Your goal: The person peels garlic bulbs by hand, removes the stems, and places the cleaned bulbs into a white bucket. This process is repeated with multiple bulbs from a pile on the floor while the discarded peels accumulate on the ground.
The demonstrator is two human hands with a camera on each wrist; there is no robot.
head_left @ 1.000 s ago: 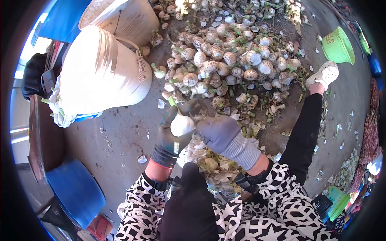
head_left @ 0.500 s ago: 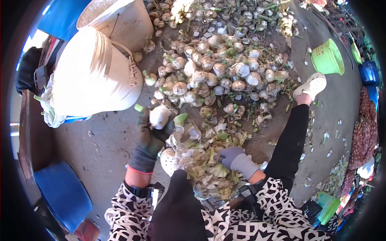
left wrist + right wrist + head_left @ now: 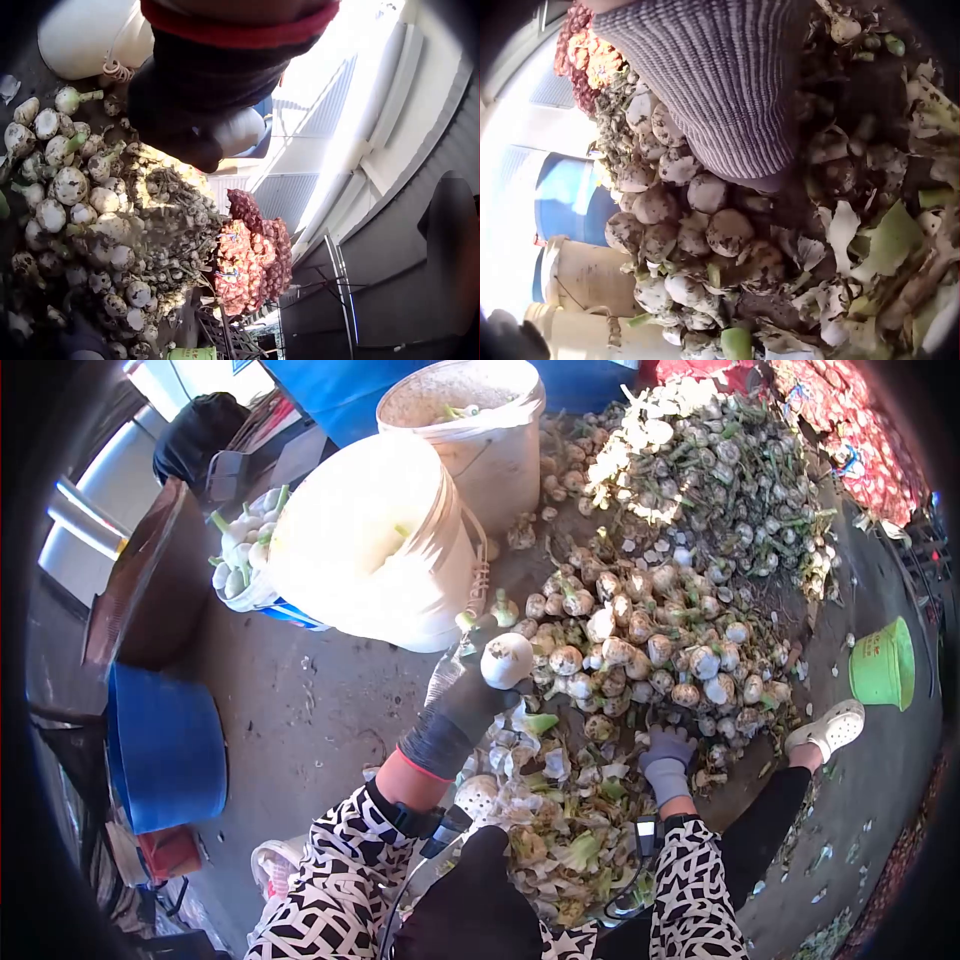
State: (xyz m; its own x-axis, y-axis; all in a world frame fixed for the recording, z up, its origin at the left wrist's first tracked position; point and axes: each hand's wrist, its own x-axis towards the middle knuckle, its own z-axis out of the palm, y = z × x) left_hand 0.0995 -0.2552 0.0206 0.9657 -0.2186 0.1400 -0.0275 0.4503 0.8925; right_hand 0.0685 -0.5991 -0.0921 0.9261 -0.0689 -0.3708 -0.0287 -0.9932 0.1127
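In the head view my left hand (image 3: 465, 690), in a dark glove, holds a peeled white bulb (image 3: 507, 661) beside the white bucket (image 3: 462, 590). That hand (image 3: 176, 112) is dark in the left wrist view, its fingers round a pale bulb (image 3: 240, 132). My right hand (image 3: 668, 750), in a grey glove, reaches to the lower edge of the pile of soiled bulbs (image 3: 640, 630); whether it grips one is hidden. Only its cuff and a bit of glove show in the right wrist view, over bulbs (image 3: 730, 232).
Peeled skins and leaves (image 3: 570, 830) lie between the feet. Behind stands a second bucket (image 3: 500, 470); a container of clean bulbs (image 3: 240, 560) is at the left. A blue tub (image 3: 165, 745) stands lower left, a green bucket (image 3: 882, 665) at the right. Red net sacks (image 3: 850, 430) lie at the back.
The head view has shifted left and up. My left hand has carried the bulb toward the white bucket. My right hand has left the bulb, passed over the skins and moved to the pile.
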